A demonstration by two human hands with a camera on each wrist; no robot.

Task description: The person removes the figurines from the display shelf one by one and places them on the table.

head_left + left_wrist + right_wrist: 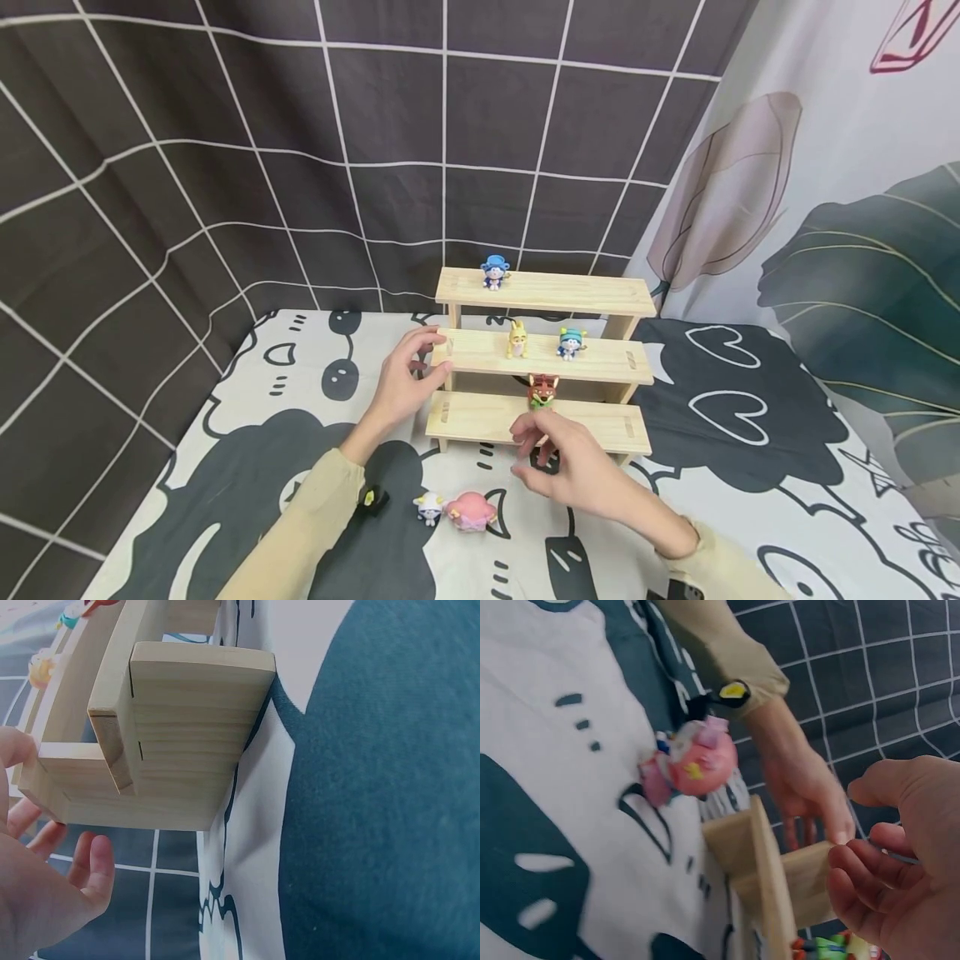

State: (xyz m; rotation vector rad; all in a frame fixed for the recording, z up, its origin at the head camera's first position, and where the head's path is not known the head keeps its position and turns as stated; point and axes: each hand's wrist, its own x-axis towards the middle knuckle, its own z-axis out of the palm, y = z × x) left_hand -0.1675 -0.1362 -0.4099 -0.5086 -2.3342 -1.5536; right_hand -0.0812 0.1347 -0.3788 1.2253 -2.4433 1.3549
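Standing just beyond the right grip (579, 460), fingers apart: fox figurine (542, 391); left grip (401, 379) holds shelf (480, 354).

At the lowest board of the wooden stand (480, 415), the right hand (566, 462) hides the lower part of the fox figure (542, 389); the right wrist view's bottom edge crops that figure; the left hand (45, 892) is cut off at the left wrist view's left edge; the yellow figure (41, 669) is blurred there; the white figure's (429, 507) face is too small to tell.
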